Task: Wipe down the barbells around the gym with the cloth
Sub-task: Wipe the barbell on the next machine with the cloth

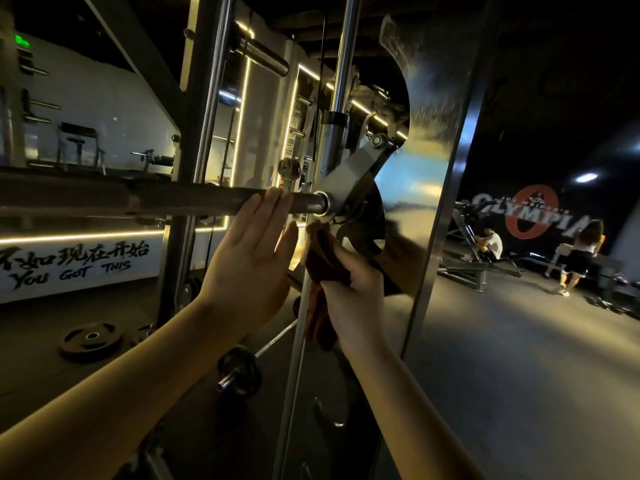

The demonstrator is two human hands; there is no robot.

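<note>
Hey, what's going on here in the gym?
A person is cleaning a racked bar. Their left hand rests flat against it near its right end, fingers straight. Their right hand grips a brown cloth, bunched just below the bar's end; whether it touches the bar is unclear. A plate lies on the floor at left.

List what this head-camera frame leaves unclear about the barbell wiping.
- Head view: the left end of the dark steel barbell runs off the frame edge.
- Head view: whether the dark reddish-brown cloth in the right hand touches the bar; blur and shadow.
- Head view: the bar's right end, behind the pale grey metal bracket.
</note>
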